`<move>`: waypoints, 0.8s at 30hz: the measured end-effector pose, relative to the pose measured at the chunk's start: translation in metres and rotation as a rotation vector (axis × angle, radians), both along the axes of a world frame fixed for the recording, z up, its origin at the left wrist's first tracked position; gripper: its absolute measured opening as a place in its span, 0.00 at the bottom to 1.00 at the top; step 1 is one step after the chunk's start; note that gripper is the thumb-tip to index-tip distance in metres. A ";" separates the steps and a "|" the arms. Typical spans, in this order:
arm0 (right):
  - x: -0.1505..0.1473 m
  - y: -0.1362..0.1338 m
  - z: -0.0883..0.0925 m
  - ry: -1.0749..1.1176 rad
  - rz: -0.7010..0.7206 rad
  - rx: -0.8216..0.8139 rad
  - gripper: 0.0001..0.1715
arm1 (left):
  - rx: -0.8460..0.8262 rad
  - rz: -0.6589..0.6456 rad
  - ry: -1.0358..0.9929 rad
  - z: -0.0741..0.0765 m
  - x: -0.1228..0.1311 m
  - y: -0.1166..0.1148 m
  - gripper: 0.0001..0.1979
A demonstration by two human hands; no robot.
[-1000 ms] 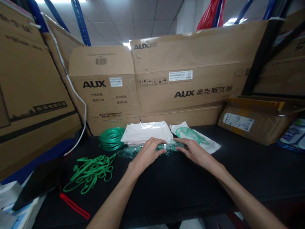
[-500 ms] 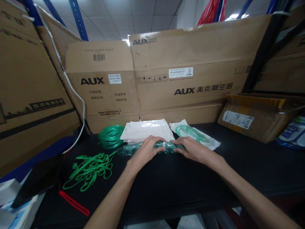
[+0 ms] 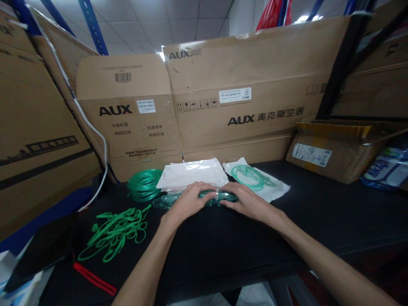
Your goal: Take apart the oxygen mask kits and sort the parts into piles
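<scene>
A row of clear green plastic mask-like pieces lies on the black tabletop, its middle partly covered by my hands. My left hand is closed around the row, thumb in front and fingers behind. Close to it, my right hand grips the right end in the same way. Between the thumbs a small pale band or glint shows; I cannot tell which. Just behind the hands lies a stack of white pouches. To its right, thin green tubing rests on a white pouch.
Coiled green tubing and a tangle of green straps lie on the left. A red strap hangs from a dark flat object. Cardboard panels wall the back. An opened carton and a blue-labelled bottle stand right.
My right hand has moved left along the row, closer to my left hand, and both still grip it. The whole view has shifted slightly.
</scene>
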State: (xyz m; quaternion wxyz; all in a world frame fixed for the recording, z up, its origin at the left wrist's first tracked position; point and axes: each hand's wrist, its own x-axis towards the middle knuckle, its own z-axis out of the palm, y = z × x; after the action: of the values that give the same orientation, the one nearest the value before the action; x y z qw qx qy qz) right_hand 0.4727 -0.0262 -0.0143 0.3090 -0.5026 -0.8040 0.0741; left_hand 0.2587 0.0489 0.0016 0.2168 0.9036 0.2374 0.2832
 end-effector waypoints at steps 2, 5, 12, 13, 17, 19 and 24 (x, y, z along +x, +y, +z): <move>0.000 0.000 -0.002 0.036 -0.014 -0.001 0.17 | -0.008 0.005 0.020 0.001 -0.001 0.001 0.12; 0.003 0.002 -0.004 0.078 -0.030 -0.027 0.19 | -0.013 0.033 0.035 0.000 -0.001 0.001 0.13; 0.005 0.005 -0.010 0.093 -0.018 -0.037 0.23 | -0.018 0.026 0.036 0.000 -0.001 0.003 0.13; 0.004 0.006 -0.011 0.092 -0.020 -0.027 0.23 | -0.024 0.017 0.044 0.000 -0.002 0.005 0.14; 0.002 0.005 -0.008 0.100 -0.074 0.053 0.17 | -0.042 0.022 0.068 -0.004 -0.005 0.010 0.18; 0.003 0.004 -0.003 0.111 -0.113 0.106 0.15 | -0.042 0.059 0.063 -0.006 -0.006 0.011 0.21; 0.005 -0.002 0.007 0.125 -0.162 0.206 0.17 | -0.015 0.140 -0.054 0.007 -0.003 -0.002 0.20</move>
State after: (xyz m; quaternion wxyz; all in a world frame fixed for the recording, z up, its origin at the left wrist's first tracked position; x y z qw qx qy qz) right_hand 0.4775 -0.0280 -0.0071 0.4135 -0.5258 -0.7434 -0.0029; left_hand 0.2561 0.0473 0.0082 0.2097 0.8751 0.2961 0.3202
